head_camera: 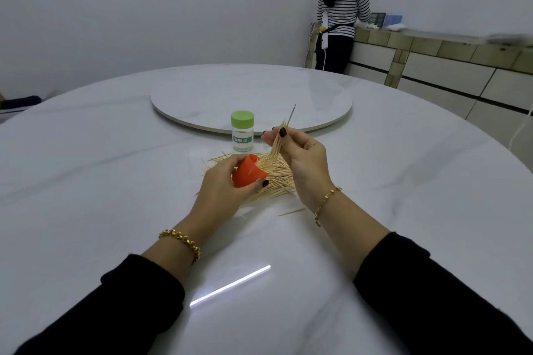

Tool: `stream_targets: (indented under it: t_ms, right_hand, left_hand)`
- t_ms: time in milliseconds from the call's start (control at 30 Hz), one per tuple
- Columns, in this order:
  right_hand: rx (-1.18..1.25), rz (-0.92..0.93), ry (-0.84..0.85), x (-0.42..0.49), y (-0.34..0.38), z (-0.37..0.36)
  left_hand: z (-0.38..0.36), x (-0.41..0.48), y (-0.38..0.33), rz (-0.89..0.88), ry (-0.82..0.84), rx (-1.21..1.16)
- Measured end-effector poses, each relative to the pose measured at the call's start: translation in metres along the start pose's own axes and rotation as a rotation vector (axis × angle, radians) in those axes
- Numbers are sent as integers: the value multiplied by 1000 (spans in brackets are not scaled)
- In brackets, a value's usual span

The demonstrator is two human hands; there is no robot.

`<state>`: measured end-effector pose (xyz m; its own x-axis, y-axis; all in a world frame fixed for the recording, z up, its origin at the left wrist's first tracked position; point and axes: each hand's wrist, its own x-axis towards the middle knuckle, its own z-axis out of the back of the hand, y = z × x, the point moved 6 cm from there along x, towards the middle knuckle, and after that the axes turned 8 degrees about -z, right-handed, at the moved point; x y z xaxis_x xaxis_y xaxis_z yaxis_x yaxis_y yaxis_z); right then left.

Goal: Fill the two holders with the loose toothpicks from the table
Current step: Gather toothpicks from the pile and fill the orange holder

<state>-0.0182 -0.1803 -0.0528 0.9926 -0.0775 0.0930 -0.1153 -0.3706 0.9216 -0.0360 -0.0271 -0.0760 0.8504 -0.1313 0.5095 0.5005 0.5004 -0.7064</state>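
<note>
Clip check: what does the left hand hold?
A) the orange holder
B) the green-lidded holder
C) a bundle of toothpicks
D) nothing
A: the left hand grips the orange holder; the right hand pinches the toothpick bundle, and the green-lidded holder stands apart.

The bench (115, 181) looks like white stone, smooth and very shiny. The round plate (202, 89) on it looks the same. The toothpicks (277, 179) are pale, dull wood. The orange holder (248, 174) is smooth plastic. The clear holder (242, 140) is see-through plastic with a matt green lid (242, 119). The bracelets (181, 241) are shiny gold metal. The sleeves (115, 311) are soft black cloth.
</note>
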Motion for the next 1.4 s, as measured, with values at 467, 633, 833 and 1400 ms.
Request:
stream_targets:
  t_ms: [467,633,833,1400]
  right_hand:
    - [-210,47,7,-4,-14,-9]
    - [-342,138,-64,-2,-12,-4]
    - [-580,224,41,-12,-15,-13]
    - [-582,155,183,-20,-30,-26]
  left_hand:
    - [3,0,-5,-21,-26,-34]
    - [3,0,-6,-27,-19,-25]
    - [5,-1,-7,-35,-42,-55]
    - [7,1,-7,-53,-69,-48]
